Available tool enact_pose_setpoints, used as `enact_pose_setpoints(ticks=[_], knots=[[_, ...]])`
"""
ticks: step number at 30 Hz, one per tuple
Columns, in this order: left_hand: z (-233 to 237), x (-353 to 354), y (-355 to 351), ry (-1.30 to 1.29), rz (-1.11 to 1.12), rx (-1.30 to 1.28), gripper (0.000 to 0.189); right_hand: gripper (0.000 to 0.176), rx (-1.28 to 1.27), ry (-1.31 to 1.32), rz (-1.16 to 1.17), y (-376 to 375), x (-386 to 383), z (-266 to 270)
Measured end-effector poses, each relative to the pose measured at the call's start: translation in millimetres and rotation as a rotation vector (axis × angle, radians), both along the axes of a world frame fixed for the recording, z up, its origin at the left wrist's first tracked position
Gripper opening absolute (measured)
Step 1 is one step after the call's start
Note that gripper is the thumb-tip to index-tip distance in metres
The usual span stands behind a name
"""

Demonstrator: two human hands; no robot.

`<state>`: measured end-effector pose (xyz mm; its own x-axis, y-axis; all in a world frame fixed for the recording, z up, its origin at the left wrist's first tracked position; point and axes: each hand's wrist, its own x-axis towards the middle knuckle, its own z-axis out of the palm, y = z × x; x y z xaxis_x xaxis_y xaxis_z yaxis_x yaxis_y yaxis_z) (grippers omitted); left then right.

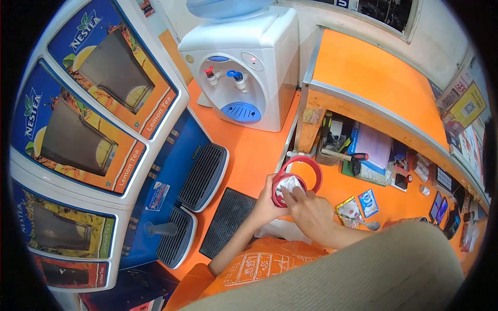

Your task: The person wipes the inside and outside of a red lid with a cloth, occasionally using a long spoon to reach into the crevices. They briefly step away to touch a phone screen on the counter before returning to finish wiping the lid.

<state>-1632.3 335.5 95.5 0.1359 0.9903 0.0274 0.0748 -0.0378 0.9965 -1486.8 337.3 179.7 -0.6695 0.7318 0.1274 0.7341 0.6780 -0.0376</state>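
My left hand is wrapped round the side of a red round container, holding it above the orange counter. Crumpled white material, tissue or cloth, sits in its mouth. The fingers of my right hand press together on this white material at the opening. Behind the container, a red ring stands out, joined to or touching its rim; I cannot tell which. A yellow sachet and a blue sachet lie to the right of my right hand, beside a spoon.
Drink dispensers with drip trays stand at the left. A water dispenser is at the back. The black mat lies left of my hands. An orange-topped shelf holds tools and papers at the right. Phones lie far right.
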Motion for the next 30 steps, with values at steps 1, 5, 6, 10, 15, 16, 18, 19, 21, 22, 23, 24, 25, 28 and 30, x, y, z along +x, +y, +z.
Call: enact_pose_setpoints(ticks=[1, 5, 6, 10, 15, 16, 18, 19, 21, 22, 23, 24, 25, 28, 30], knots=[[-1.4, 2.7, -0.8, -0.027, 0.031, 0.013, 0.088, 0.037, -0.002, 0.002, -0.003, 4.8, 0.7, -1.0], [-9.1, 7.5, -5.5, -0.092, 0.095, -0.008, 0.086, 0.037, -0.044, -0.003, -0.102, 18.0, 2.8, -3.2], [-9.7, 8.0, -6.1, -0.091, 0.088, -0.013, 0.086, 0.037, -0.063, -0.016, -0.127, 17.3, 2.6, -3.9], [-12.6, 0.9, -6.0, -0.103, 0.114, 0.021, 0.085, 0.037, -0.037, 0.045, -0.069, 15.4, -2.5, -14.3], [-18.8, -9.7, -3.7, -0.06, 0.034, 0.038, 0.082, 0.037, 0.001, 0.051, 0.148, 7.0, -5.6, -19.0], [-17.8, -10.2, -2.8, -0.06, 0.03, 0.039, 0.082, 0.037, 0.002, 0.051, 0.144, 5.9, -4.9, -21.0], [-14.4, -11.3, -1.9, 0.021, 0.024, -0.003, 0.077, 0.037, 0.019, 0.015, 0.228, 3.4, -4.0, -26.5], [-10.9, -12.3, -0.2, 0.022, 0.022, -0.002, 0.077, 0.037, 0.021, 0.016, 0.226, -0.6, -3.7, -29.0], [-3.8, -14.1, 5.0, 0.098, -0.055, 0.012, 0.072, 0.037, 0.149, -0.015, 0.255, -8.7, -4.6, -33.7], [-6.0, -13.9, 6.5, 0.136, -0.058, 0.028, 0.067, 0.037, 0.15, -0.016, 0.255, -8.4, -5.1, -35.5], [-7.2, -12.8, 7.7, 0.136, -0.057, 0.026, 0.067, 0.037, 0.155, -0.009, 0.212, -8.5, -6.2, -37.8], [-8.0, -10.7, 9.2, 0.121, -0.033, -0.009, 0.065, 0.037, 0.16, 0.001, 0.167, -9.7, -7.7, -39.0], [-7.4, -9.0, 11.9, 0.107, -0.012, -0.04, 0.064, 0.037, 0.161, 0.004, 0.161, -8.3, -10.0, -37.0], [-4.5, -2.4, 19.6, 0.074, 0.098, 0.068, 0.063, 0.038, 0.15, 0.002, 0.054, 9.2, -16.9, -28.6], [-5.8, -2.9, 21.9, 0.117, 0.108, 0.085, 0.064, 0.035, 0.112, 0.028, 0.018, 15.2, -22.5, -30.0]])
